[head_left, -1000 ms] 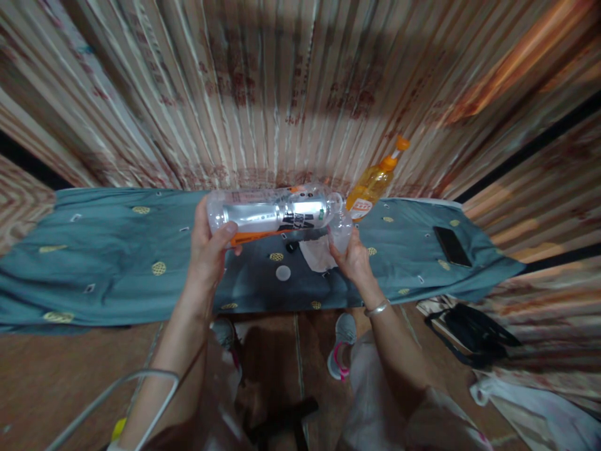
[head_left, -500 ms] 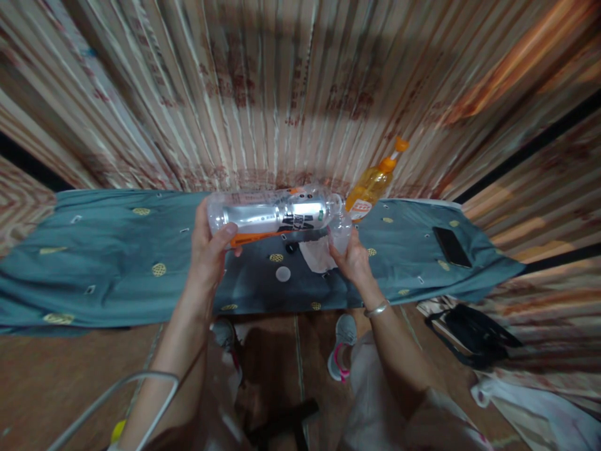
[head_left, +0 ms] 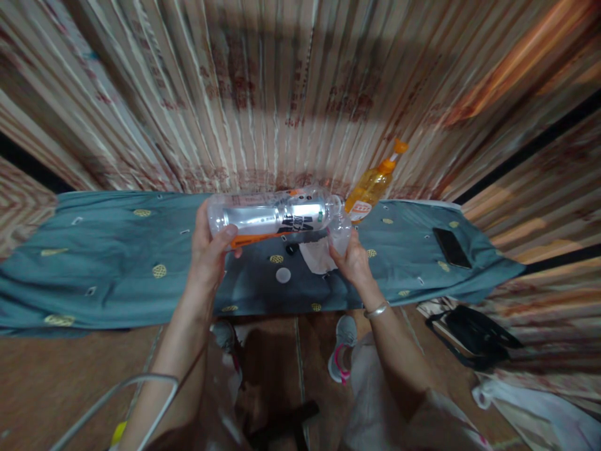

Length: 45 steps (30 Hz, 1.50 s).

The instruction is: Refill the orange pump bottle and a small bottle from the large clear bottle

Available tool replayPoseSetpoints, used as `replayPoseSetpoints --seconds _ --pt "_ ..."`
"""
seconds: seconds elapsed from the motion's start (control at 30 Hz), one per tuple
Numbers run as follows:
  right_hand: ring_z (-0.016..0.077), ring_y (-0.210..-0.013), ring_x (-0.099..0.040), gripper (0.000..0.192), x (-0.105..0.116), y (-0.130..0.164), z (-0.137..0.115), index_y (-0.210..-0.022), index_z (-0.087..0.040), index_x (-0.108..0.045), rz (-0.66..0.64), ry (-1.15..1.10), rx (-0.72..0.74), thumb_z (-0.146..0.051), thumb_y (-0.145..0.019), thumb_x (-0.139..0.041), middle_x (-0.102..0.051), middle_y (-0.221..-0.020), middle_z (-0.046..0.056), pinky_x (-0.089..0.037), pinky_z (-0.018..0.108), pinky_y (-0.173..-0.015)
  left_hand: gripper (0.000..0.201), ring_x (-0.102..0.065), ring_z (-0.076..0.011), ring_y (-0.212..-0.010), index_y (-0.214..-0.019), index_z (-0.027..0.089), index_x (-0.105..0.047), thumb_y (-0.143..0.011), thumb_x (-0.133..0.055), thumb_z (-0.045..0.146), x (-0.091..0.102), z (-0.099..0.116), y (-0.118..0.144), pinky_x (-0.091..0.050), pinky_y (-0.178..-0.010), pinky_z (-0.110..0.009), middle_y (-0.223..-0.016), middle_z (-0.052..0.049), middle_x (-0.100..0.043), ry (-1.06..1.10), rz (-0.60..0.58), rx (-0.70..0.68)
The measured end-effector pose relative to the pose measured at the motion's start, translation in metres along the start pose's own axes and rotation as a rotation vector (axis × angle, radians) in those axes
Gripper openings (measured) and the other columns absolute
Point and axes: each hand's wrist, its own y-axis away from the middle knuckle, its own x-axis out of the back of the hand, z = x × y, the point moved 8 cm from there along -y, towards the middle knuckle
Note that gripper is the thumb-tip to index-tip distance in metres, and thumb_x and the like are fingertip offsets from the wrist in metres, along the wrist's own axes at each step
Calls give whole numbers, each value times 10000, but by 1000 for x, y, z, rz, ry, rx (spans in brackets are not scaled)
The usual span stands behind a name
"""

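Bottle label [head_left: 300, 222] blurred; right hand [head_left: 353, 262] fingertips hidden

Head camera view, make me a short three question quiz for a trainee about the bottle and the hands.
1. True or false: the clear bottle is held sideways above the teal cloth.
2. Which hand grips the bottle's base end?
A. left hand
B. right hand
3. Fill in: the black phone lies on the cloth to the person's ____.

Key: 1 true; 2 A; 3 right.
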Motion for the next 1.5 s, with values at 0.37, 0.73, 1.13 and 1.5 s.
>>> replayPoseSetpoints --seconds 0.37,0.73,1.13,1.5 --pt "354 -1015 -781 703 -1 0 3 -1488 -69 -429 25 -20 16 -346 -889 -671 -773 -1177 236 -632 462 -877 557 -594 -160 -659 -1209 302 -695 -711 -870 478 0 -1 0 -441 -392 -206 -1056 -68 -670 14 -2 -21" --pt "382 -1045 -784 718 0 0 1 -1499 -50 -403 -8 -24 -16 -329 -891 -665 -768 -1192 257 -632 489 -890 589 -711 -250 -811 -1251 317 -663 -718 -854 482 1 -3 0 -448 -400 -219 -1121 -84 -695 3 -24 5" --pt "374 -998 -786 714 2 1 1 -1504 -86 -423 26 -33 2 -328 -881 -676 -780 -1156 235 -635 496 -859 563 -692 -228 -781 -1190 303 -666 -691 -870 467 0 -1 0 -436 -379 -202 -1113 -79 -699 23 3 -4" --pt "372 -1037 -782 714 2 1 0 -1507 -97 -413 11 -48 -13 -303 -875 -674 -774 -1199 238 -634 506 -891 551 -710 -237 -788 -1202 313 -680 -716 -875 486 0 -3 -1 -428 -386 -209 -1140 -86 -703 24 -24 -35"
